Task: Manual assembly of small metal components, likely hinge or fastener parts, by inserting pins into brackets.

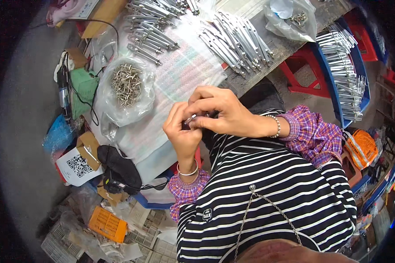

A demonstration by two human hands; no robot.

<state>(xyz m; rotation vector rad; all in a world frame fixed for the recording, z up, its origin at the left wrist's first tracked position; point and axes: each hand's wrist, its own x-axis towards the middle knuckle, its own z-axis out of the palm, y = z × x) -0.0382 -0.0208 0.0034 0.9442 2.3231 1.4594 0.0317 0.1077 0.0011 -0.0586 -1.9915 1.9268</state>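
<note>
Far left: green box (84, 94), cord looping beside it. Below, white printed card (74, 170); just right of that, a black pouch (120, 166). Next, clear bag (104, 96) on the cloth-covered surface, heaped with small metal fasteners (126, 85). Mid-view: left hand (184, 136), bracelet at wrist, fingers bent and narrow around a small shiny piece (189, 119), mostly hidden. Right hand (226, 114) meets it from the right, thumb and fingers pinched narrow on the same piece, held above the person's lap at the surface's edge. Beyond, silvery metal strips (237, 41) in a row. Far right: blue tray (330, 87) of similar strips.
</note>
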